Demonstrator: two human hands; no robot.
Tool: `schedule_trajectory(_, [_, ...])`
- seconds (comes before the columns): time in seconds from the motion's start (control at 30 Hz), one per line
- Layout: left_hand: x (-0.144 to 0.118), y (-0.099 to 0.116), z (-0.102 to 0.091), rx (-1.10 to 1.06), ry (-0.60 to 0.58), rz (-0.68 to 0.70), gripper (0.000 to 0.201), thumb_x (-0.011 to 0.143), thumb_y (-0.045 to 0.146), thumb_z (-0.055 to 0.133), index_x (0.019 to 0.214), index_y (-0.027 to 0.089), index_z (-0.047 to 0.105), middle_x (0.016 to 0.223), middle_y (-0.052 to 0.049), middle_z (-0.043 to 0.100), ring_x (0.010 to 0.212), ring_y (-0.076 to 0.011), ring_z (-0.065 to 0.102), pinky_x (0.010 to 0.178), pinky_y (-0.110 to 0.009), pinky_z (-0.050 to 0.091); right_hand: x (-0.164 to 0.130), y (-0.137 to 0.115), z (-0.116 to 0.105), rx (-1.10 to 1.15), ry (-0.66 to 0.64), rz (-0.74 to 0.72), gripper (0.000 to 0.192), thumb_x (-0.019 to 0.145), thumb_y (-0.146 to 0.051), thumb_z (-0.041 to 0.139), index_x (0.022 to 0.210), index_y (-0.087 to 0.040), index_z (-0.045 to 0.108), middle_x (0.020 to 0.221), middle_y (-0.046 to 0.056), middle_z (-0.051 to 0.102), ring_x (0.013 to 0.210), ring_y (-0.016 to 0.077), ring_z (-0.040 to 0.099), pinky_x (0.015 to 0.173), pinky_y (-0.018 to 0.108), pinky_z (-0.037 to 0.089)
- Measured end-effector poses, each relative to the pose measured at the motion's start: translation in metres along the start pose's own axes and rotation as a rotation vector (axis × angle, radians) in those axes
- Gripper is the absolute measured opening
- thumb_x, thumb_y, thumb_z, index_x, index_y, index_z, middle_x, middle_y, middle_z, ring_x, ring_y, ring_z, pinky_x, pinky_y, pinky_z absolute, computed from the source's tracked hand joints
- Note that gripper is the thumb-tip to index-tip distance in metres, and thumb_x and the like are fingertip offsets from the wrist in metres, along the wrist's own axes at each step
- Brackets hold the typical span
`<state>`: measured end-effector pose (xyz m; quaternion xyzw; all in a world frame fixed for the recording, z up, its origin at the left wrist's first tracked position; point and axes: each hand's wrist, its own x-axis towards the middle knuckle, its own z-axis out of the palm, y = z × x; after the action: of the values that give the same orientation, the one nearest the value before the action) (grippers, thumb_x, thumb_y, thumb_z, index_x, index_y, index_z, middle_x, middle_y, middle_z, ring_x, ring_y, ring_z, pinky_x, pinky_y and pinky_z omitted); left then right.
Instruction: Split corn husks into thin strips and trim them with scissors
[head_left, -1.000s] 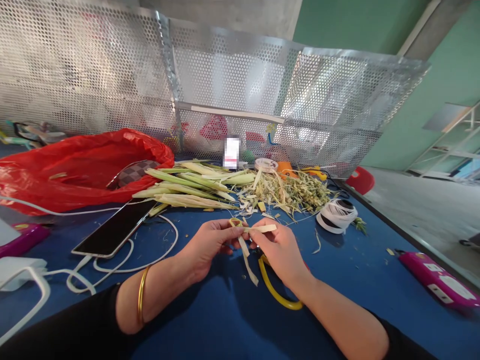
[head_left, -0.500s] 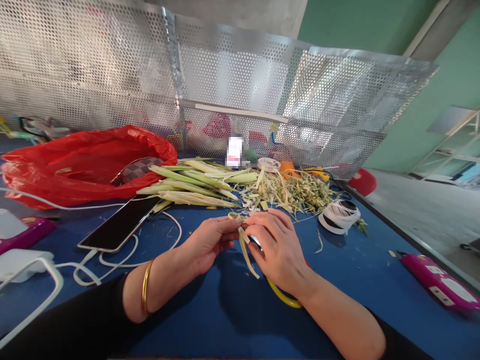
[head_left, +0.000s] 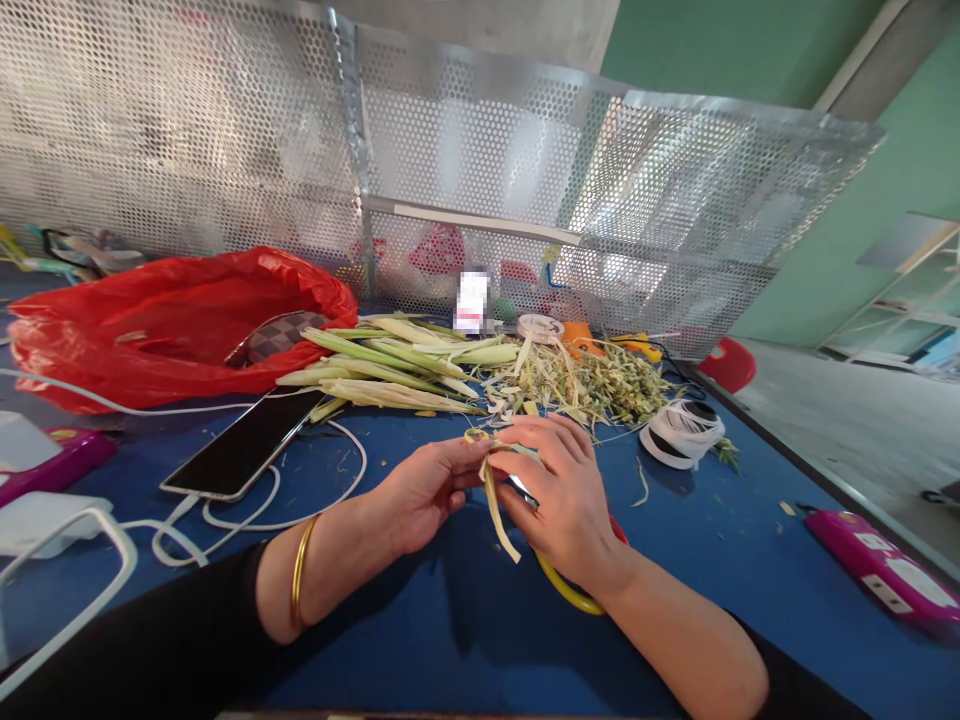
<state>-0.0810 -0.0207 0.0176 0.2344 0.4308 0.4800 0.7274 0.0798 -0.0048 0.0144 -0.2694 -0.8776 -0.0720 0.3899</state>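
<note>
My left hand is closed in a pinch on a pale yellow-green plant strip, at a small loop in its upper end. My right hand meets it there, fingers bent over the same strip, whose free end hangs down between the hands. Tucked in the right palm is a pair of scissors; its yellow-and-red handle sticks out below and a bit of metal shows between thumb and fingers. The right fingertips are partly hidden. Just beyond lie green and pale leaf stalks and a heap of dry plant trimmings.
A red plastic bag and a black-screened phone with white cables lie left. To the right are a wound white roll and a magenta power strip. A perforated metal panel stands behind the blue table.
Both hands stay together at the strip; the right fingers have shifted slightly over it. The whole view has moved a little.
</note>
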Motion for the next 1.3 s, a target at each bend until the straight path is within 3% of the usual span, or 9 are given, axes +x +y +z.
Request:
schedule_trajectory(0.13, [0.003,-0.005,-0.003,0.017,0.037,0.026,0.007,0.067,0.020,0.069,0.074,0.019,0.069,0.068,0.001,0.065,0.055,-0.0095,0.049,0.045,-0.021,0.029,0.000,-0.002,0.000,-0.037,0.016,-0.052,0.013,0.085,-0.019,0.057,0.093,-0.025,0.066,0.101,0.003,0.067,0.109,0.0212,0.055,0.101,0.044,0.032])
schedule_trajectory(0.27, [0.004,-0.007,-0.005,0.120,-0.009,0.074,0.011,0.065,0.024,0.073,0.070,0.016,0.067,0.061,0.003,0.060,0.051,-0.0065,0.047,0.041,-0.017,0.025,-0.002,-0.001,-0.001,-0.016,0.032,-0.059,0.011,0.085,-0.016,0.056,0.087,-0.024,0.064,0.095,0.001,0.068,0.105,0.0195,0.057,0.102,0.043,0.030])
schedule_trajectory(0.53, [-0.003,0.001,0.005,0.429,-0.066,0.248,0.029,0.064,0.037,0.075,0.080,0.013,0.072,0.065,-0.005,0.067,0.055,-0.0127,0.060,0.046,-0.020,0.041,-0.001,0.005,0.002,0.090,0.022,0.184,0.015,0.089,-0.019,0.051,0.076,-0.020,0.059,0.076,0.001,0.066,0.073,0.0151,0.060,0.083,0.035,0.037])
schedule_trajectory(0.7, [-0.001,0.000,0.004,0.483,-0.116,0.240,0.029,0.066,0.038,0.073,0.081,0.014,0.073,0.066,-0.005,0.069,0.054,-0.0124,0.059,0.049,-0.021,0.045,-0.004,0.006,0.007,0.081,0.039,0.278,0.019,0.088,-0.021,0.052,0.070,-0.020,0.058,0.073,0.001,0.068,0.069,0.0157,0.061,0.075,0.032,0.039])
schedule_trajectory(0.87, [-0.003,-0.001,0.006,0.486,-0.147,0.238,0.028,0.069,0.039,0.070,0.078,0.013,0.073,0.069,-0.006,0.069,0.055,-0.0121,0.059,0.051,-0.021,0.045,-0.008,0.006,0.012,0.022,0.044,0.353,0.030,0.088,-0.026,0.051,0.059,-0.021,0.047,0.058,0.001,0.061,0.058,0.0163,0.056,0.060,0.028,0.039])
schedule_trajectory(1.07, [-0.006,-0.004,0.009,0.516,-0.058,0.246,0.023,0.065,0.034,0.074,0.077,0.014,0.073,0.065,-0.004,0.067,0.060,-0.0140,0.061,0.051,-0.021,0.043,-0.008,0.005,0.012,0.022,-0.015,0.414,0.023,0.089,-0.028,0.050,0.067,-0.021,0.050,0.058,0.000,0.059,0.059,0.0167,0.054,0.058,0.026,0.036])
schedule_trajectory(1.3, [-0.004,-0.005,0.008,0.472,-0.017,0.285,0.025,0.064,0.034,0.075,0.078,0.013,0.074,0.067,-0.005,0.067,0.059,-0.0136,0.060,0.052,-0.021,0.042,-0.010,-0.001,0.014,0.146,-0.079,0.565,0.017,0.091,-0.035,0.047,0.093,-0.019,0.054,0.054,-0.003,0.055,0.051,0.0153,0.050,0.051,0.024,0.033])
